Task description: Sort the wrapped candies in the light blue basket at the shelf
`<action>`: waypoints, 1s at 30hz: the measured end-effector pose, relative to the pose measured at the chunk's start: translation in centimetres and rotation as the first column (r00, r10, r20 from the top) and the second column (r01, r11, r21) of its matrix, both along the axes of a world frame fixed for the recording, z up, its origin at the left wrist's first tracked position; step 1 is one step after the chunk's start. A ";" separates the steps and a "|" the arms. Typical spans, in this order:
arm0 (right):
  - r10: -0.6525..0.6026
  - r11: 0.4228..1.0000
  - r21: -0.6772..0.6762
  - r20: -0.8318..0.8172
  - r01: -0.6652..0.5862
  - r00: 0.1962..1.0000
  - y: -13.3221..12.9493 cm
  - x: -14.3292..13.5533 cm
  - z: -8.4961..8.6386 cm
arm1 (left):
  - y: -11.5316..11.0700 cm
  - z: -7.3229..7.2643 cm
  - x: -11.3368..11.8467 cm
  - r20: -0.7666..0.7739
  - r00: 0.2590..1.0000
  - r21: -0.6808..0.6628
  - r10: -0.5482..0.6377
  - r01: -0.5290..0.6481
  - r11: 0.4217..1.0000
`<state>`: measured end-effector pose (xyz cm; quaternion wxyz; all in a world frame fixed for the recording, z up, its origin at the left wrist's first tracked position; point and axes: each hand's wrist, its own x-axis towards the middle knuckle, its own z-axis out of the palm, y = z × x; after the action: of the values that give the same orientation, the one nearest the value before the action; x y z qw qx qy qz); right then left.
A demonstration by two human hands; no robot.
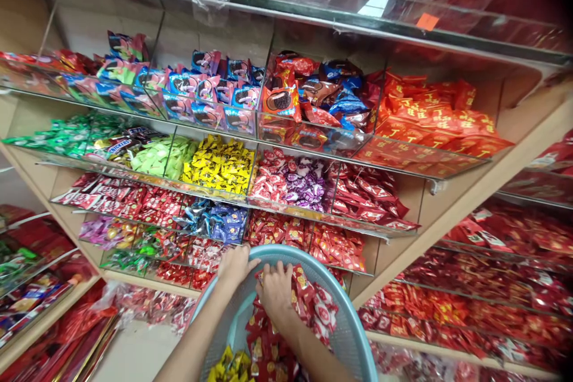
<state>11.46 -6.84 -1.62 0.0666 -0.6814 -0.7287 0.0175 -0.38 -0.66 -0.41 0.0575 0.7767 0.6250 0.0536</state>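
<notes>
A round light-blue plastic basket (pixel 358 325) is at the bottom centre, in front of the shelves. My left hand (pixel 233 267) is at its far left rim, thumb on the inner side and the other fingers closed over the edge, partly hidden. Inside the basket, my right hand (pixel 276 291) rests on red-wrapped candies (pixel 264 346) with its fingers spread; nothing is visibly held. Red-and-white candies (pixel 325 308) lie to its right. Yellow-wrapped candies (pixel 230 364) sit at the near left of the basket.
Stepped shelves with clear dividers hold blue cookie packs (pixel 201 86), orange-red packets (pixel 430 107), yellow candies (pixel 219 161) and purple candies (pixel 307 185). Red candy bins (pixel 338 245) are just beyond the basket. More shelves (pixel 492 274) stand on the right. A glass ledge (pixel 286 3) crosses above.
</notes>
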 end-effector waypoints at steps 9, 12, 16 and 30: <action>-0.042 0.998 0.041 0.006 0.042 0.999 0.6 -0.2 0.0 | -0.2 0.4 -0.1 -0.012 1.000 0.017 -0.004 0.004 1.000; -0.042 0.997 0.065 0.018 0.041 0.999 0.6 -0.3 0.2 | -0.2 0.4 0.0 -0.011 1.000 0.020 -0.005 0.005 1.000; -0.038 0.997 0.061 0.023 0.037 0.999 0.4 -0.2 -0.1 | -0.2 0.4 0.1 -0.006 1.000 0.018 -0.005 0.005 1.000; -0.051 0.993 0.104 -0.005 0.051 0.999 0.1 0.0 -1.7 | -0.4 0.7 0.0 -0.013 1.000 -0.003 0.000 0.000 1.000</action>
<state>11.49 -6.76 -3.30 0.1031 -0.6952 -0.7110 -0.0213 -0.37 -1.02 0.27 0.0544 0.7770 0.6254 0.0477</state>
